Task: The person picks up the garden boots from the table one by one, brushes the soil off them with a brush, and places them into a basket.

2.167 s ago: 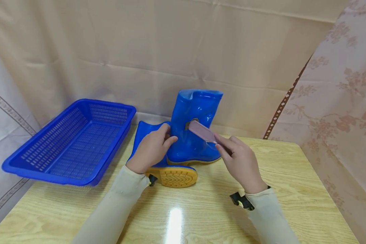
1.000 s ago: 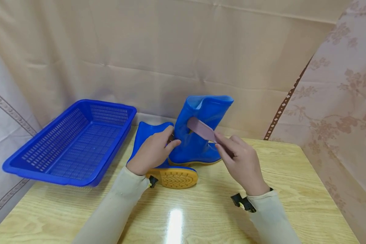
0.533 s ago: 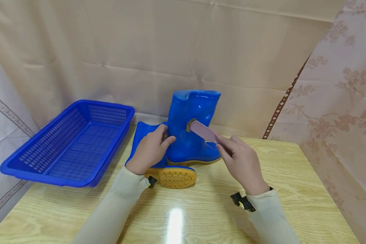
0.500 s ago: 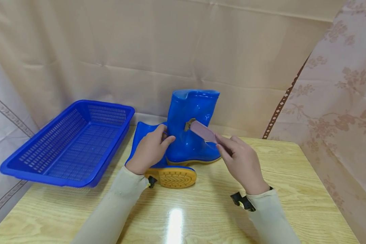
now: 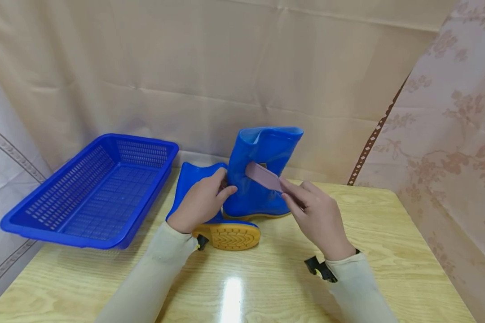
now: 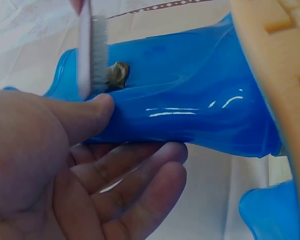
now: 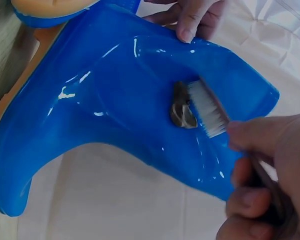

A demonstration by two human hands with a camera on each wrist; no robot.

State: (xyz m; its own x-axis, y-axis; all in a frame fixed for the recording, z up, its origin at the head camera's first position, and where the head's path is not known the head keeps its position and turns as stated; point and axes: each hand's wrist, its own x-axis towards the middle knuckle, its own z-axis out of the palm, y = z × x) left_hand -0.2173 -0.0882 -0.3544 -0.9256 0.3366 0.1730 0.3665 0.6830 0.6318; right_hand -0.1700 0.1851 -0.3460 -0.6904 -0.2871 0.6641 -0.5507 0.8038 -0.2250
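Observation:
A blue rain boot [image 5: 246,197] stands on the table with its shaft leaning right. My left hand [image 5: 200,202] holds the shaft from the left, thumb on the near side and fingers behind it in the left wrist view. In my right hand [image 5: 319,220] is the handle of a pink brush [image 5: 263,176]. Its white bristles [image 7: 207,107] touch the shaft beside a brown, mud-like lump [image 7: 182,107]. A second blue boot [image 5: 234,236] lies on its side below my left hand, yellow sole facing me; that hand and forearm partly hide it.
A blue plastic basket [image 5: 121,197] with slotted walls stands on the left of the wooden table [image 5: 283,287]. A beige cloth [image 5: 186,58] hangs behind, and a flowered cloth [image 5: 456,134] hangs at the right.
The standing boot's shaft has swung from more upright to leaning right, as it also leaned one second ago. The brush has shifted slightly left and down over the brown lump. Both grips stay.

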